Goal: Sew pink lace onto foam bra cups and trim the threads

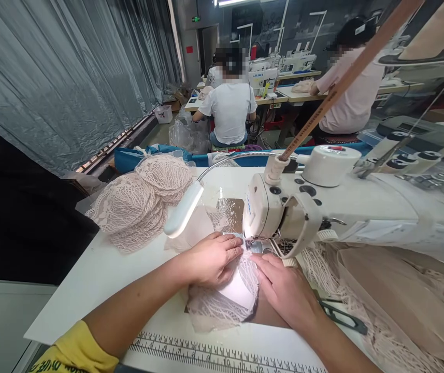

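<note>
Both hands lie flat, palms down — left hand (211, 257) and right hand (284, 287), fingers together, pressing the lace piece (222, 305) near the sewing machine (284, 212) needle.

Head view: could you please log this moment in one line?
left hand: flat on lace piece | right hand: flat on same piece | lace stack: beyond left hand | scissors: beside right wrist

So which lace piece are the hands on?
The lace piece at the sewing machine, under left hand and right hand; the stacked lace cups lie untouched further left.
</note>
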The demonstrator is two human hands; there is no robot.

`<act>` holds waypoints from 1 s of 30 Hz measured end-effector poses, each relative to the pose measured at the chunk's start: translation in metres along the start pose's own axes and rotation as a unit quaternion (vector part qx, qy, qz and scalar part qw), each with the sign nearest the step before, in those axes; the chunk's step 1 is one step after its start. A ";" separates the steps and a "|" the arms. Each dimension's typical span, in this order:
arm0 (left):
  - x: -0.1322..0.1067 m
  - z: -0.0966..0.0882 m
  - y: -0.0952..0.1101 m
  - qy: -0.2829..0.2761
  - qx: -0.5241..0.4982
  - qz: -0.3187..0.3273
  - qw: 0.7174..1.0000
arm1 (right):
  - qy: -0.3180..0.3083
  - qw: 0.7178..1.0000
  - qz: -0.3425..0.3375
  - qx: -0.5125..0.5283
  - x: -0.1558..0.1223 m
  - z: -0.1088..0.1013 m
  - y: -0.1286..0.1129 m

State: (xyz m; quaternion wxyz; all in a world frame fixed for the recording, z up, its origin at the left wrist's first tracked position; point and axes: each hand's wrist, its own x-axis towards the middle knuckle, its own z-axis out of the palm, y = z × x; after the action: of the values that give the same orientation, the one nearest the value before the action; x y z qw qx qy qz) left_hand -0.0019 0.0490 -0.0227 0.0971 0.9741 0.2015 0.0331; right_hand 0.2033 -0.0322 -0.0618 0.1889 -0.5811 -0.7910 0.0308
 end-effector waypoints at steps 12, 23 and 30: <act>-0.001 0.014 0.021 0.086 -0.001 0.002 0.996 | 0.034 0.998 -0.052 0.025 -0.002 -0.003 0.000; -0.001 0.016 0.018 0.095 -0.013 0.006 0.995 | 0.002 0.998 -0.031 0.049 -0.004 -0.005 -0.004; -0.002 0.012 0.004 0.092 -0.029 0.008 0.995 | -0.011 1.000 -0.013 0.016 -0.001 -0.005 -0.003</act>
State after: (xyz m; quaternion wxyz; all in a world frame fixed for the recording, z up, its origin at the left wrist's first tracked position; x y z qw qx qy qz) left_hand -0.0007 0.0426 -0.0341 0.1056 0.9652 0.2011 0.1293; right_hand 0.2022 -0.0350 -0.0570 0.1899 -0.5677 -0.7997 0.0469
